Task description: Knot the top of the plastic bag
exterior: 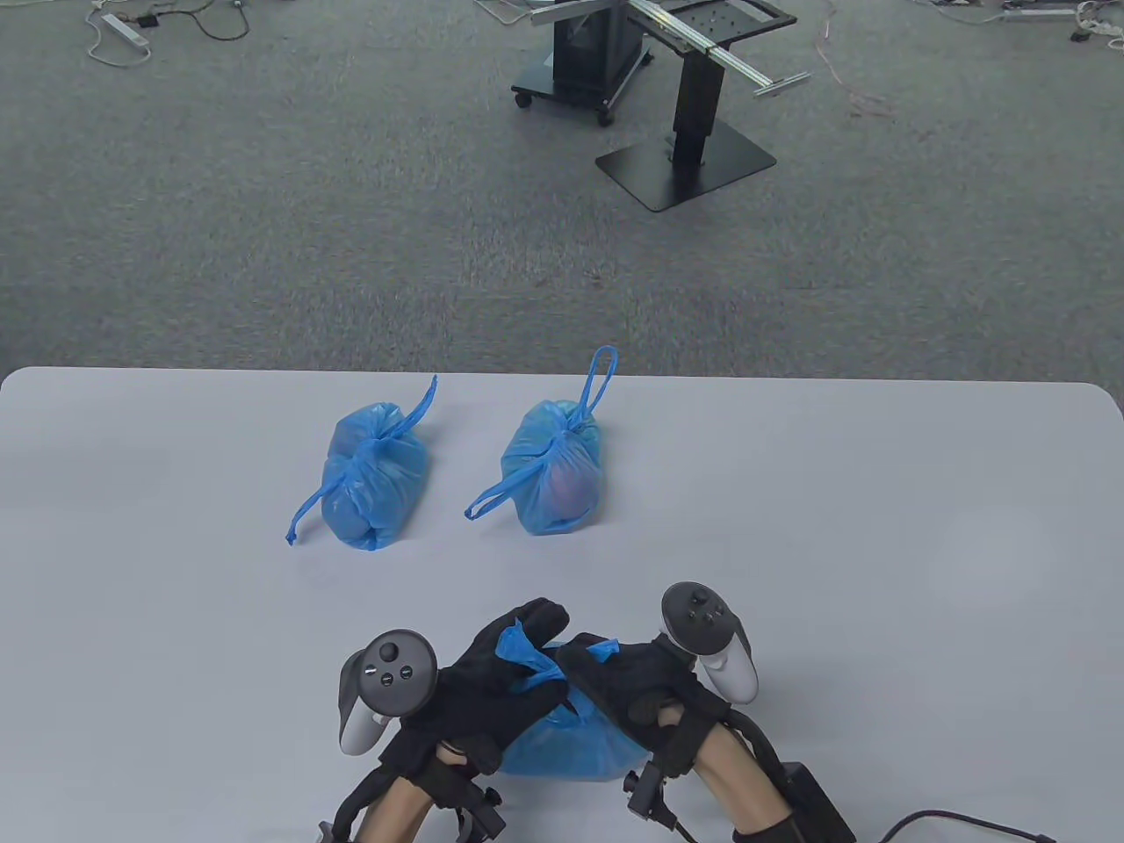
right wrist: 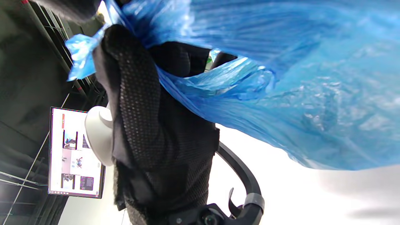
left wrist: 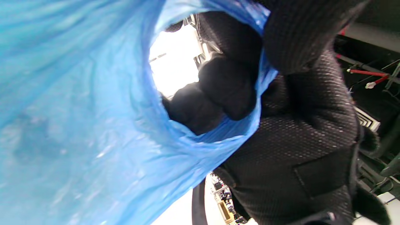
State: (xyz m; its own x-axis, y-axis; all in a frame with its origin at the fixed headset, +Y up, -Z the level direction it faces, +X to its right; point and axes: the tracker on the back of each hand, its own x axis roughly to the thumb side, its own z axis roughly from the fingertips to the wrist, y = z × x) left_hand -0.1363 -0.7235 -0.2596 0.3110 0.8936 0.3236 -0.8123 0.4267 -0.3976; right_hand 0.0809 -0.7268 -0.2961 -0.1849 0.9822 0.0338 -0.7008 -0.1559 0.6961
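A blue plastic bag [exterior: 571, 746] lies at the table's near edge between my two hands. My left hand [exterior: 505, 680] grips one twisted handle strip [exterior: 527, 654] of the bag's top. My right hand [exterior: 628, 680] grips the other strip, whose end [exterior: 601, 650] pokes out above the fingers. The strips cross between the hands above the bag. In the left wrist view the bag [left wrist: 78, 125] fills the left side, with a handle loop around my gloved fingers [left wrist: 225, 87]. In the right wrist view the bag [right wrist: 297, 93] fills the top right and a strip end [right wrist: 79, 53] sticks past my glove.
Two tied blue bags stand further back on the white table [exterior: 878, 527]: one at the left [exterior: 376, 479] and one in the middle [exterior: 555, 479], each with handle loops trailing out. Beyond the far edge is grey carpet with a black stand [exterior: 689, 132].
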